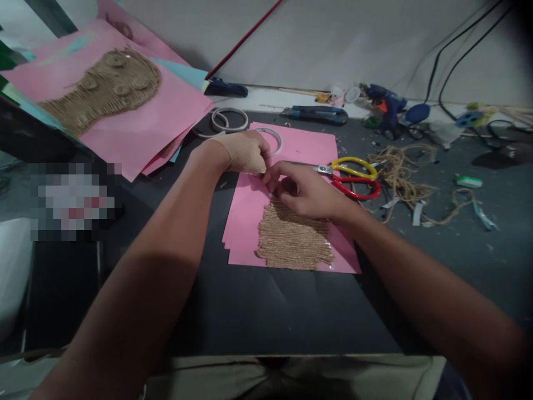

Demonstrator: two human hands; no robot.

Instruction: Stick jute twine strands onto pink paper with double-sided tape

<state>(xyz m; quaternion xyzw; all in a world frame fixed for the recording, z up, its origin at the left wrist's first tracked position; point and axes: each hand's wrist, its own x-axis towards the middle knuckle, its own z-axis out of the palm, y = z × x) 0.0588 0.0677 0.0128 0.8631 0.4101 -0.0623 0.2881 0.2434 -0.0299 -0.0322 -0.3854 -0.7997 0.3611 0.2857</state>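
My left hand (249, 153), with a beige wrap over its back, reaches over the upper part of a pink sheet (241, 233). Its fingers are closed and partly hidden. Right beside them, my right hand (306, 189) has its thumb and fingers pinched together at the top edge of a patch of brown twine rows (295, 239). Whatever is between the fingertips is too small to name. Behind my left hand a roll of tape (275, 136) shows in part. Scissors (353, 178) with one yellow and one red handle lie just past my right hand.
A tangle of loose twine (403, 175) and scraps lie on the right. At the back are a blue utility knife (318, 114), a blue glue gun (387, 105) and tape rings (229, 119). A twine-covered shape (116, 83) on pink paper stands at upper left.
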